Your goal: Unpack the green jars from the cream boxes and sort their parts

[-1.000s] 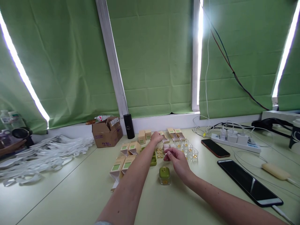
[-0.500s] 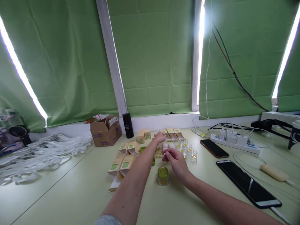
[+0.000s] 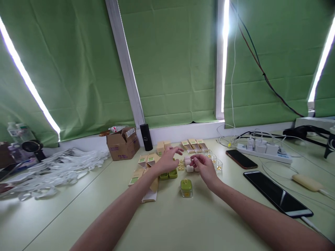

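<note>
My left hand (image 3: pixel 169 161) hovers over the green square lids (image 3: pixel 172 174) and the flat kraft cartons, fingers stretched out, nothing visible in it. My right hand (image 3: pixel 205 169) has thumb and fingertips pinched together above small pale cylinders (image 3: pixel 190 169); what the pinch holds, if anything, I cannot make out. Between the hands lie tiny yellowish square pieces (image 3: pixel 180 168). Nearer to me a small clear square jar with a green looped lid (image 3: pixel 186 188) stands upright. Clear square cups (image 3: pixel 218 167) with golden bits inside sit behind my right hand, partly hidden.
Kraft cartons (image 3: pixel 134 177) lie at left, more cartons (image 3: pixel 194 145) at the back. A cardboard box (image 3: pixel 123 145) and black cylinder (image 3: pixel 146 137) stand near the wall. White strips (image 3: pixel 62 170) pile up far left. Two phones (image 3: pixel 277 193) and a power strip (image 3: pixel 264 152) with cables occupy the right.
My left hand has drawn back from the cartons at the rear, toward me and left, over the green lids. My right hand stays pinched, slightly shifted. The view has turned a little.
</note>
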`<state>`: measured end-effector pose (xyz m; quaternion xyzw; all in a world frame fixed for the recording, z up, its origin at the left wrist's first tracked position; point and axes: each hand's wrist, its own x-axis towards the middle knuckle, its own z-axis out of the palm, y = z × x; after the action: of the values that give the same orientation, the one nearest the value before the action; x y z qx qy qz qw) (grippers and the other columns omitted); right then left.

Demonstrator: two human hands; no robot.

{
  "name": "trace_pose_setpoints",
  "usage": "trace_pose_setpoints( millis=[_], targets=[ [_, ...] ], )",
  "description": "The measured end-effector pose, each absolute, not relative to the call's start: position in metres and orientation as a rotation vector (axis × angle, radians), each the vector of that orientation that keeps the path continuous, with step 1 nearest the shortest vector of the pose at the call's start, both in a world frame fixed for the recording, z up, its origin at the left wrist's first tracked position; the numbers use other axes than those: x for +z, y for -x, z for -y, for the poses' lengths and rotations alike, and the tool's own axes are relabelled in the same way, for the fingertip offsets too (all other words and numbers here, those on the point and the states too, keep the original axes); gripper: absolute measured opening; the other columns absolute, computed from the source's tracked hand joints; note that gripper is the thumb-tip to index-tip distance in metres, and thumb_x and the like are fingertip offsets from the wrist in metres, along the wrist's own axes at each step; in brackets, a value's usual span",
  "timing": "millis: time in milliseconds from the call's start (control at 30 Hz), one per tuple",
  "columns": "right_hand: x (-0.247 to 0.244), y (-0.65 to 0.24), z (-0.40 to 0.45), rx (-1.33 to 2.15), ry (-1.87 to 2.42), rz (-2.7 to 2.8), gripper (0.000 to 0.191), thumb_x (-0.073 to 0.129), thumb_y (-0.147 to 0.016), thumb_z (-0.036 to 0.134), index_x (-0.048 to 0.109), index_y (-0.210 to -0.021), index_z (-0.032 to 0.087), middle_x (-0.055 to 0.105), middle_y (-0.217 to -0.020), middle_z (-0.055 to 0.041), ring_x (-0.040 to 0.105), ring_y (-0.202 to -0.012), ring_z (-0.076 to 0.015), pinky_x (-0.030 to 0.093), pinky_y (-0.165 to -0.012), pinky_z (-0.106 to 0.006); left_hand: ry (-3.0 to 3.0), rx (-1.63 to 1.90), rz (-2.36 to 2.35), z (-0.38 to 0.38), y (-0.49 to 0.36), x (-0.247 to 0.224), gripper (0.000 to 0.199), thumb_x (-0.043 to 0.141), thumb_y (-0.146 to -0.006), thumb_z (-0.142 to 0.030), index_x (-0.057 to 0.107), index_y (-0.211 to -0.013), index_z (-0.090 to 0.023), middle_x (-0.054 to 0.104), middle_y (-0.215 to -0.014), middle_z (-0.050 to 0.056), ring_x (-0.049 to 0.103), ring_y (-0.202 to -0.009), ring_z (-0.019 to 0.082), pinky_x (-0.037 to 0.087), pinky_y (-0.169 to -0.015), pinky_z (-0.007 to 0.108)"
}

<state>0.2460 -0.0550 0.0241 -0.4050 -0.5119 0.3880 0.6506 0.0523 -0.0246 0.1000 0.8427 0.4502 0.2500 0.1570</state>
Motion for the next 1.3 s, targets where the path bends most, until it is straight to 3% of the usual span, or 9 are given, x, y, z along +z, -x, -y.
trace_pose_setpoints(
  millis=[167, 400, 533, 733, 933, 1133, 1300],
  targets=[
    [0.02, -0.249, 0.053, 0.867, 0.938, 1.186, 0.039, 0.068, -0.081, 0.055, 0.072, -0.092, 0.018, 0.072, -0.073, -0.0047, 0.063, -0.069, -0.0204, 0.048, -0.067, -0.034, -2.548, 0.465, -1.06, 0.092, -0.036, 0.095, 0.063, 0.063, -0.072, -0.012, 0.062, -0.132, -0.033, 0.068, -0.123, 0.006, 0.052, -0.123, 0.03, 0.044, -0.1, 0.041],
    [0.011, -0.247, 0.052, 0.844, 0.948, 1.245, 0.032, 0.068, -0.082, 0.048, 0.07, -0.094, 0.018, 0.071, -0.071, -0.0033, 0.065, -0.069, -0.0195, 0.05, -0.069, -0.034, -2.558, 0.368, -1.104, 0.102, -0.044, 0.078, 0.045, 0.082, -0.072, -0.03, 0.07, -0.116, -0.028, 0.065, -0.11, 0.007, 0.053, -0.114, 0.032, 0.043, -0.099, 0.044],
    [0.012, -0.244, 0.056, 0.852, 0.923, 1.271, 0.032, 0.072, -0.08, 0.048, 0.07, -0.092, 0.018, 0.072, -0.072, -0.0038, 0.066, -0.07, -0.0194, 0.053, -0.07, -0.035, -2.39, 0.564, -1.135, 0.091, -0.035, 0.064, 0.038, 0.078, -0.079, -0.038, 0.073, -0.115, -0.029, 0.059, -0.116, 0.007, 0.056, -0.115, 0.028, 0.046, -0.103, 0.041],
    [0.02, -0.235, 0.071, 1.092, 0.772, 1.292, 0.045, 0.07, -0.083, 0.063, 0.071, -0.096, 0.019, 0.07, -0.083, -0.0047, 0.065, -0.075, -0.0192, 0.052, -0.058, -0.028, -2.217, 0.948, -1.105, 0.073, -0.024, 0.055, 0.039, 0.064, -0.091, -0.058, 0.077, -0.107, -0.024, 0.064, -0.106, 0.007, 0.061, -0.103, 0.025, 0.051, -0.092, 0.035],
    [0.023, -0.223, 0.079, 1.345, 0.628, 1.279, 0.048, 0.087, -0.068, 0.057, 0.073, -0.094, 0.019, 0.073, -0.1, -0.0081, 0.066, -0.085, -0.0218, 0.06, -0.067, -0.034, -2.107, 1.176, -1.312, 0.075, -0.03, 0.046, 0.041, 0.066, -0.088, -0.06, 0.079, -0.1, -0.024, 0.066, -0.102, 0.007, 0.064, -0.094, 0.024, 0.053, -0.087, 0.037],
    [0.018, -0.227, 0.072, 1.583, 0.566, 1.07, 0.041, 0.086, -0.073, 0.052, 0.074, -0.087, 0.016, 0.076, -0.085, -0.0094, 0.07, -0.074, -0.021, 0.059, -0.072, -0.037, -2.05, 1.311, -1.215, 0.077, -0.031, 0.042, 0.049, 0.049, -0.098, -0.06, 0.08, -0.094, -0.022, 0.07, -0.097, 0.01, 0.064, -0.097, 0.025, 0.054, -0.088, 0.038],
    [0.016, -0.229, 0.069, 1.585, 0.595, 1.036, 0.038, 0.079, -0.08, 0.053, 0.071, -0.091, 0.017, 0.077, -0.089, -0.0121, 0.073, -0.076, -0.0243, 0.059, -0.071, -0.039, -1.997, 1.353, -1.176, 0.074, -0.031, 0.039, 0.047, 0.05, -0.097, -0.058, 0.08, -0.088, -0.023, 0.076, -0.101, 0.009, 0.066, -0.104, 0.026, 0.053, -0.095, 0.038]
  ],
)
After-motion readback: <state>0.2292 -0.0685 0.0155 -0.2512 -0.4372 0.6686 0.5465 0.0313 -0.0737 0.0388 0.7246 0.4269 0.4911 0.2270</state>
